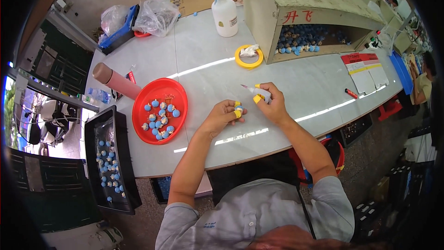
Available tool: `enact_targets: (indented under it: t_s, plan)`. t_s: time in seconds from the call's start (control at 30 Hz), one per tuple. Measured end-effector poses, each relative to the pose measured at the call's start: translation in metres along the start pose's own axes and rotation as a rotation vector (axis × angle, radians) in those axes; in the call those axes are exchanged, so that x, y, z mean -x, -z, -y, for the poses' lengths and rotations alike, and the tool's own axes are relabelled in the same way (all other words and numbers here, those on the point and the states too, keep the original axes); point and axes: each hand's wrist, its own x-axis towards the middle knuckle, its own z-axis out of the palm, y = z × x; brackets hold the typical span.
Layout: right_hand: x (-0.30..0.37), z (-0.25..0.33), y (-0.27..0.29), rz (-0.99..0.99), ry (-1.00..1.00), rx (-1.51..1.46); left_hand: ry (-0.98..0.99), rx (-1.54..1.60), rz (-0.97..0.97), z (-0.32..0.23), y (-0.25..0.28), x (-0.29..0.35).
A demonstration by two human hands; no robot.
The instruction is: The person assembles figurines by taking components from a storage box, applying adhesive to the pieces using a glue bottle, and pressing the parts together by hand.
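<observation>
Yellow-tipped left fingers pinch a small blue-and-white piece; the right fingers grip a pale nozzled bottle.

The left fingers partly hide a blue piece.

The person wears a grey short-sleeved shirt with blue lettering, a thin black strap and yellow finger cots.

A hand could pass forward over the table between the red round tray and the yellow tape roll. The pink thermos bars the left; the white bottle and open-fronted cabinet block the far right.
</observation>
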Motion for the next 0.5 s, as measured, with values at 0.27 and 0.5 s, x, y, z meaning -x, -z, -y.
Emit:
enact_targets:
  t_s: [0.27, 0.5]
  plan:
    - [0.012, 0.006, 0.002, -0.016, 0.267, 0.03, 0.01, 0.073, 0.086, 0.003, 0.008, -0.004]
    - [0.01, 0.007, 0.001, 0.007, 0.49, 0.172, 0.023, -0.016, 0.068, 0.0, 0.005, -0.001]
